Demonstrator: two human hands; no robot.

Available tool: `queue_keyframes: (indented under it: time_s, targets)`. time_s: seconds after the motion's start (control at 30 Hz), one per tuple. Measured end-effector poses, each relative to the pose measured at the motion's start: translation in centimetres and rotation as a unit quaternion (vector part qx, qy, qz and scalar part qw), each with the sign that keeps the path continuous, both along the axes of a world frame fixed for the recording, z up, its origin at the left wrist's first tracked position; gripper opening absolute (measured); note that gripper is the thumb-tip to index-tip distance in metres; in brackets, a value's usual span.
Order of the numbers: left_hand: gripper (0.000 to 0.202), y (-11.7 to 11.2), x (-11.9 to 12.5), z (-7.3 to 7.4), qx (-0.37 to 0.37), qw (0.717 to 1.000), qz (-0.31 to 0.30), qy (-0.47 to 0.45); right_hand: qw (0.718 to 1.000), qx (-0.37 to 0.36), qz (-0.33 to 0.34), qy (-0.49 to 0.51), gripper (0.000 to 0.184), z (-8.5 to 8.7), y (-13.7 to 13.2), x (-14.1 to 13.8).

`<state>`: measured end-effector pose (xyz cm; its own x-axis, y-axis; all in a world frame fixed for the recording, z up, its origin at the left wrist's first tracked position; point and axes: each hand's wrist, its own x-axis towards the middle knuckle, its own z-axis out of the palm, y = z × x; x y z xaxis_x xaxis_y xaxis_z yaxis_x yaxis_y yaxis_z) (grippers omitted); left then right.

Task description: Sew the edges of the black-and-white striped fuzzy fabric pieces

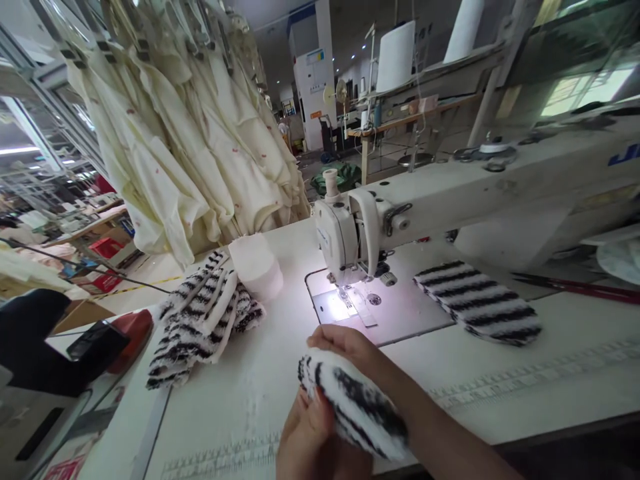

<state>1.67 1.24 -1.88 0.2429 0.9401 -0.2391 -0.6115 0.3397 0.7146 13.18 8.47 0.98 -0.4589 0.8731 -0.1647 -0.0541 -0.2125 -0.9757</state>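
A fuzzy black-and-white striped fabric piece (355,400) is held between my two hands, in front of the sewing machine (345,240). My left hand (310,433) grips its near left edge, thumb on top. At its far side, my right hand (345,343) has its fingers curled round the fabric, some of them hidden behind it. Under the lit needle, the metal presser foot (345,297) stands over the plate with no cloth beneath it. To the right of the plate lies a flat striped piece (477,303) with a rounded end.
A heap of striped pieces (200,327) lies on the left of the white table, beside a stack of pale pink pieces (257,267). Cream garments (200,147) hang behind. Red-handled scissors (580,287) lie right. Printed ruler markings (550,370) run along the front.
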Motion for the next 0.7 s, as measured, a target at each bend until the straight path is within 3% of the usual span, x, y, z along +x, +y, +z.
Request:
queue_keyframes:
  time_s: [0.1, 0.17, 0.3, 0.33, 0.4, 0.47, 0.53, 0.6, 0.63, 0.7]
  targets:
    - [0.047, 0.7, -0.1, 1.0, -0.008, 1.000, -0.005, -0.019, 0.998, 0.053, -0.016, 0.007, 0.038, 0.8, -0.3, 0.6]
    - [0.048, 1.0, -0.3, 1.5, -0.004, 1.000, 0.024, -0.009, 0.993, 0.109, -0.033, -0.007, 0.038, 1.6, -0.9, 1.6]
    - [0.040, 0.8, -1.5, 1.5, 0.009, 0.984, 0.122, 0.133, 0.974, 0.188, -0.076, -0.099, 0.033, 2.2, -1.8, 4.1]
    - [0.037, 0.5, -2.0, 1.4, 0.015, 0.966, 0.169, 0.193, 0.970, 0.191, -0.089, -0.120, 0.032, 2.1, -1.8, 4.7]
    - [0.034, -0.1, -2.9, 1.2, 0.047, 0.905, 0.285, 0.312, 0.967, 0.186, -0.093, -0.148, 0.033, 1.8, -1.6, 5.3]
    - [0.039, -1.0, -3.2, 1.3, 0.111, 0.849, 0.339, 0.390, 0.970, 0.185, -0.047, -0.151, 0.033, 1.8, -1.4, 4.9]
    - [0.040, -1.5, -2.9, 1.9, 0.168, 0.828, 0.292, 0.448, 0.973, 0.192, -0.001, -0.125, 0.030, 2.0, -1.4, 3.6]
    - [0.029, -1.3, -2.9, 3.6, 0.184, 0.810, 0.207, 0.517, 0.977, 0.192, -0.009, -0.090, 0.025, 2.5, -1.6, 2.3]
    - [0.027, -0.8, -3.4, 4.8, 0.185, 0.787, 0.182, 0.560, 0.979, 0.186, -0.030, -0.076, 0.023, 2.7, -1.7, 1.8]
    - [0.030, 0.8, -5.5, 7.8, 0.209, 0.703, 0.235, 0.637, 0.981, 0.169, -0.079, -0.059, 0.030, 2.9, -1.8, 1.4]
